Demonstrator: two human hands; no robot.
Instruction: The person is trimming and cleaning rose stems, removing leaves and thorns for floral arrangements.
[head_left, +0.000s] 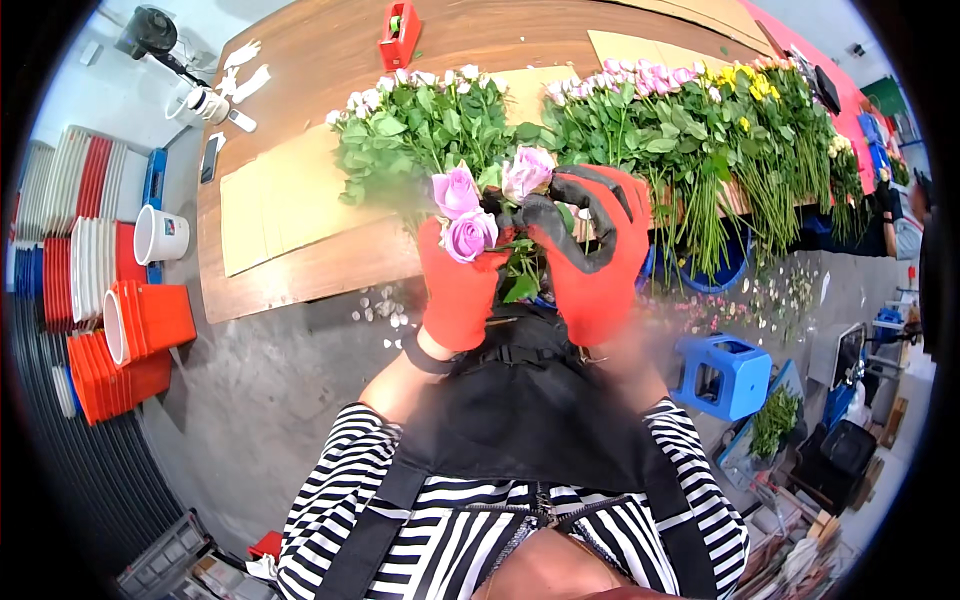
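Observation:
Both hands wear red gloves with black-coated palms and fingers. My left hand (461, 289) is closed around the stems of a few roses, just below the blooms. Two lilac roses, an upper one (455, 191) and a lower one (470, 235), show above its fist. A third, paler lilac rose (527, 174) stands to their right. At that bloom's right side, the thumb and forefinger of my right hand (596, 240) grip its edge. Green leaves (523, 287) hang between the hands, and the stems lower down are mostly hidden.
Rows of pink-white roses (427, 112) and yellow flowers (742, 79) lie along the wooden table (315, 60), stems overhanging. Cardboard (285, 195) and a red tape dispenser (399, 36) rest there. A blue stool (724, 375) stands right; orange buckets (150, 319) left. Another person (904, 217) is far right.

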